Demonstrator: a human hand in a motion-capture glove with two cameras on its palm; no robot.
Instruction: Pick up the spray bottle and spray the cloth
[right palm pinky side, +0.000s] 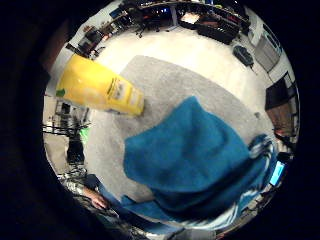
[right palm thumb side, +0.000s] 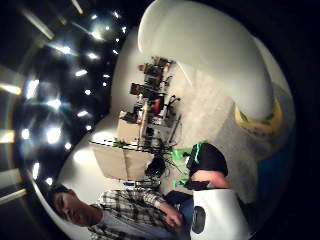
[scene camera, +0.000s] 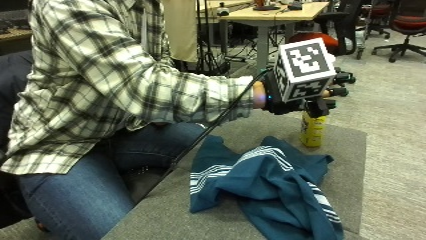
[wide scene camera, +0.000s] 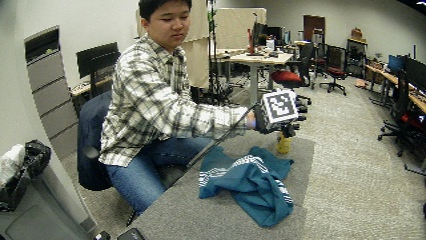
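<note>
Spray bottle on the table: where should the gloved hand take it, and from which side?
Grip the spray bottle at its neck under the trigger head, coming from above on the person's side. It stands upright beyond the cloth, and the right hand is already at its top.

Cloth (scene camera: 263, 182) covers table (scene camera: 346, 150) below bottle (scene camera: 311, 129).
</note>
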